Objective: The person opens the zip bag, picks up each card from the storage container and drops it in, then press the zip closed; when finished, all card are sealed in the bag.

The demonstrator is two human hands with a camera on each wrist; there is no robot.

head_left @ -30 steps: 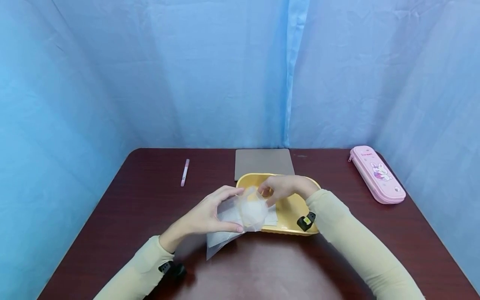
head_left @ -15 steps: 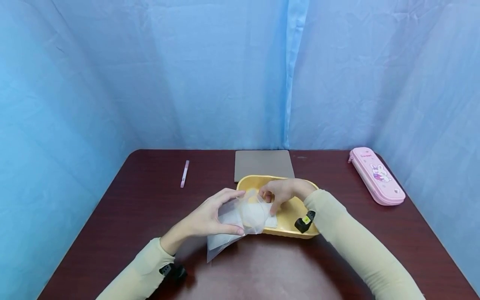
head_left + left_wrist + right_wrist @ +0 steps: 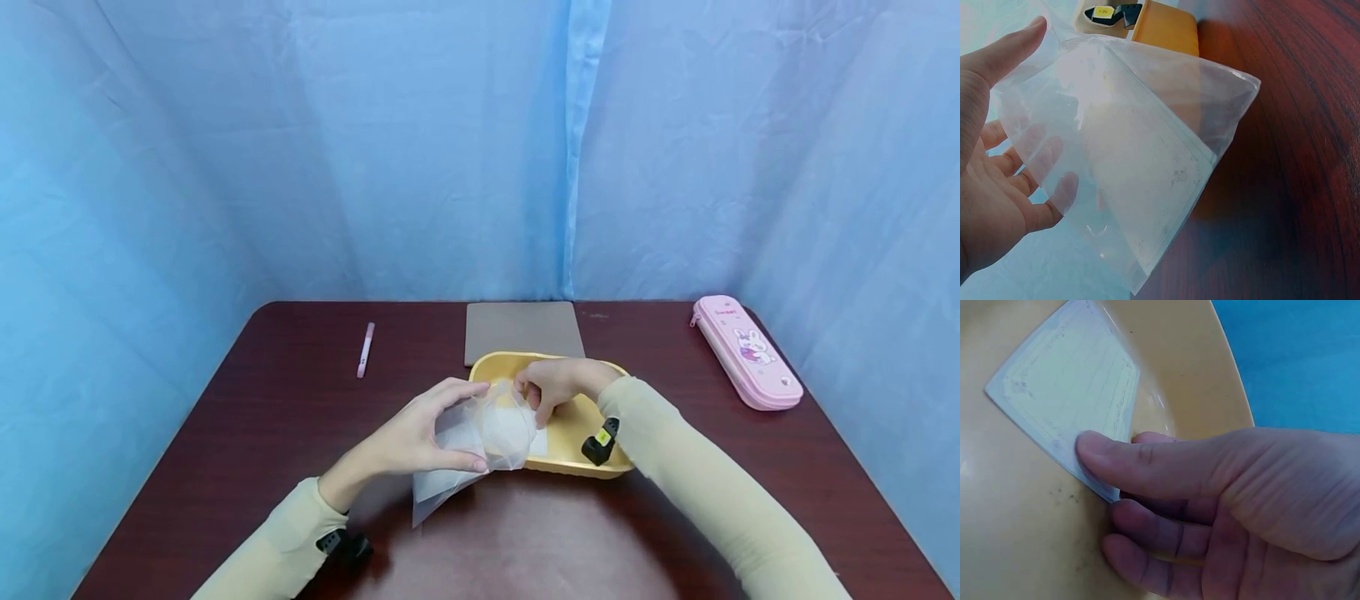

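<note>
My left hand (image 3: 420, 429) holds a clear plastic bag (image 3: 1229, 103) near its mouth, thumb on one side and fingers spread on the other. A flat stack of pale sheets (image 3: 1147, 169) lies inside the bag, and one bag corner hangs down over the table. In the yellow basket (image 3: 558, 468), my right hand (image 3: 566, 383) pinches the edge of a small stack of lined notepaper (image 3: 1066, 387). The right wrist view shows the thumb on top of the notepaper and the fingers bent at its edge, partly hidden beneath.
Behind the basket lies a flat grey board (image 3: 522, 327). A pink-and-white marker (image 3: 366, 350) lies on the dark wood table (image 3: 285, 400) at the left. The pink pencil case (image 3: 750, 354) is at the right edge. Blue curtains (image 3: 420, 150) surround the table.
My right thumb has come down onto the notepaper, and the fingers have closed at its edge. The left hand keeps its hold on the bag with little movement. The head view has shifted slightly.
</note>
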